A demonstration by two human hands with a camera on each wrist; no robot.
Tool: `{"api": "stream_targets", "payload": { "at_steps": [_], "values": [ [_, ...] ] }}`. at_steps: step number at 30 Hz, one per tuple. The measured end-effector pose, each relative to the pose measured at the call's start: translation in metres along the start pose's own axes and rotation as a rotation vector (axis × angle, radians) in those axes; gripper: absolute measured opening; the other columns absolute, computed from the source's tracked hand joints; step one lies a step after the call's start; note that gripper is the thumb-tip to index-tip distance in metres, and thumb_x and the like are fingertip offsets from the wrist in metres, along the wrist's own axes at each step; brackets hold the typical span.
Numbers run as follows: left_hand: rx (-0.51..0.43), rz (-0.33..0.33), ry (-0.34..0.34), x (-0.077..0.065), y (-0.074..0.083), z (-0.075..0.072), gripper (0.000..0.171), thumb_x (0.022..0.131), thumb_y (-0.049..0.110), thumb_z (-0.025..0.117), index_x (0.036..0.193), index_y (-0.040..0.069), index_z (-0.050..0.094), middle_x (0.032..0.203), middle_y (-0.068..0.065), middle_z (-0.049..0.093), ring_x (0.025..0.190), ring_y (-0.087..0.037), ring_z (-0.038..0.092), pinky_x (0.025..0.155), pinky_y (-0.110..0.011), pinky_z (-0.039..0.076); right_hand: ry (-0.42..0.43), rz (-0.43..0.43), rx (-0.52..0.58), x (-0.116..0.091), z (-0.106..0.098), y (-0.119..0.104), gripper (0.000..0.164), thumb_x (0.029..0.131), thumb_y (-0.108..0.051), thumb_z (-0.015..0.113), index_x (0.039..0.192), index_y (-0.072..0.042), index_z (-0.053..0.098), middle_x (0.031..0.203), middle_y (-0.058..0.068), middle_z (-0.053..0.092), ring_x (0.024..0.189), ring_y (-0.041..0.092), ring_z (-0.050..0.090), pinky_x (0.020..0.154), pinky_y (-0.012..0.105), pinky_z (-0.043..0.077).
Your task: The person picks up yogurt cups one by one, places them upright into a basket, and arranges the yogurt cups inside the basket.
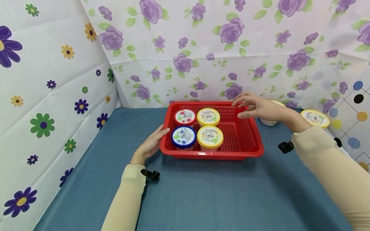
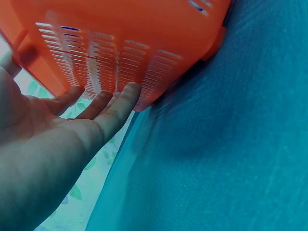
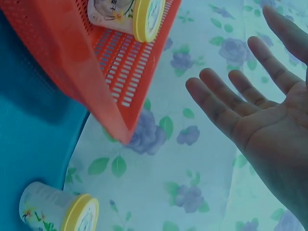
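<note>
A red plastic basket (image 1: 208, 153) stands on the blue tabletop. In its left half are a red-lidded tub (image 1: 185, 116), a blue-lidded tub (image 1: 183, 137) and two yellow-lidded tubs, one behind (image 1: 208, 116) and one in front (image 1: 210, 137). My left hand (image 1: 148, 146) holds the basket's left end, thumb on the rim and fingers against the slotted outer wall (image 2: 108, 62). Over the basket's right end hovers my right hand (image 1: 266, 108), fingers spread and holding nothing. The right wrist view shows its palm (image 3: 284, 125) apart from the basket.
Right of the basket, partly behind my right hand, stands a yellow-lidded tub (image 1: 268, 122). Another yellow-lidded tub (image 1: 315, 118) is farther right, beyond the wrist. A flowered cloth (image 1: 179, 41) hangs behind the table, with another patterned cloth (image 1: 57, 106) along the left.
</note>
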State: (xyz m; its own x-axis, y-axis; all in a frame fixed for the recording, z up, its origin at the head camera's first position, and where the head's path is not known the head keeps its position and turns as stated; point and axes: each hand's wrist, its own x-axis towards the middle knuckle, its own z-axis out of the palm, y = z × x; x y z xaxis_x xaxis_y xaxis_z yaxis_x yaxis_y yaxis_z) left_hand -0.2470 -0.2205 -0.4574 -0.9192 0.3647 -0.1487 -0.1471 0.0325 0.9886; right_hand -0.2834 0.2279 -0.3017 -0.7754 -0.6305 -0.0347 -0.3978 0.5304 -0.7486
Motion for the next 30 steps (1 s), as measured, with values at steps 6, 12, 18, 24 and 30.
{"api": "stream_targets", "payload": {
  "at_steps": [6,12,18,24,30],
  "values": [
    [-0.007,-0.002,-0.004,0.001,0.0,-0.001,0.068,0.109,0.044,0.051,0.166,0.023,0.021,0.152,-0.014,0.05,0.123,-0.022,0.062,0.1,-0.036,0.055,0.061,-0.003,-0.024,-0.007,-0.002,0.009,0.044,0.101,-0.014,0.069,0.142,-0.006,0.057,0.155,0.011,0.035,0.14,0.037,0.041,0.111,0.067,0.038],
    [-0.005,0.0,-0.011,-0.001,0.001,-0.001,0.072,0.108,0.045,0.051,0.167,0.022,0.018,0.154,-0.015,0.048,0.123,-0.021,0.061,0.1,-0.035,0.056,0.088,-0.003,-0.024,-0.011,-0.002,0.018,0.045,0.1,-0.013,0.07,0.143,-0.004,0.056,0.157,0.014,0.034,0.143,0.038,0.034,0.112,0.07,0.035],
    [-0.005,-0.001,-0.006,-0.001,0.0,-0.001,0.072,0.107,0.046,0.052,0.167,0.023,0.018,0.155,-0.014,0.048,0.125,-0.022,0.06,0.1,-0.035,0.056,0.128,0.043,-0.066,-0.018,-0.006,0.027,0.046,0.101,-0.022,0.07,0.143,-0.008,0.056,0.156,0.013,0.035,0.144,0.038,0.032,0.113,0.071,0.03],
    [-0.015,0.003,-0.007,0.0,-0.002,-0.001,0.071,0.107,0.045,0.052,0.167,0.024,0.02,0.153,-0.014,0.049,0.123,-0.021,0.062,0.099,-0.034,0.056,0.199,0.041,-0.078,-0.028,-0.014,0.042,0.047,0.103,-0.022,0.068,0.144,-0.006,0.053,0.153,0.017,0.037,0.144,0.044,0.028,0.114,0.075,0.023],
    [-0.016,0.007,-0.011,0.001,-0.003,-0.003,0.07,0.108,0.045,0.052,0.166,0.023,0.021,0.152,-0.015,0.05,0.121,-0.021,0.063,0.099,-0.034,0.056,0.256,0.065,-0.1,-0.036,-0.023,0.058,0.051,0.105,-0.025,0.064,0.149,-0.006,0.049,0.154,0.019,0.036,0.144,0.042,0.028,0.114,0.076,0.021]
  ]
}}
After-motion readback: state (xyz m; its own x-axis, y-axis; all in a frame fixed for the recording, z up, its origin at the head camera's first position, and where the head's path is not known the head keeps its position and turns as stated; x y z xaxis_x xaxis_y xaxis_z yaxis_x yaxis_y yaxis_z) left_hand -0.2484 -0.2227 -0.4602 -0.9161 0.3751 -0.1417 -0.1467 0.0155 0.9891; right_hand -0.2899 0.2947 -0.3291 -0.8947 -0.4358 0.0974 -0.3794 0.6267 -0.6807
